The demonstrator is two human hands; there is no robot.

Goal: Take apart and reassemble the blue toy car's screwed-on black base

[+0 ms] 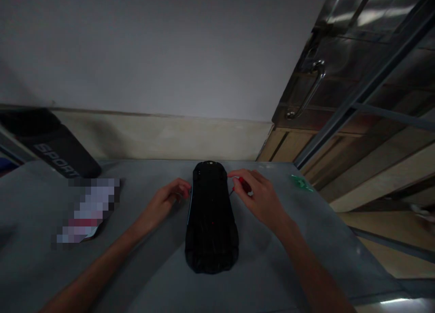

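Note:
A long black body shaped like a toy car [212, 213] lies on the grey table, apparently underside up, with its narrower end toward the wall. Beside its left edge is my left hand [166, 197], fingers curled and pinched on a small red piece [185, 192] whose kind is unclear. On the other side, my right hand [260, 195] is closed around a small screwdriver with a red handle [240, 181]. The tool's thin shaft points down toward the table, close to the car's right side. Dim light hides detail on the black surface.
At the left stands a dark case marked SPORT [64, 152], with a blurred-out packet [90, 209] in front of it. A green crumpled scrap [301, 183] lies near the table's right edge. Behind are a wall [152, 55] and a metal door handle [311, 93].

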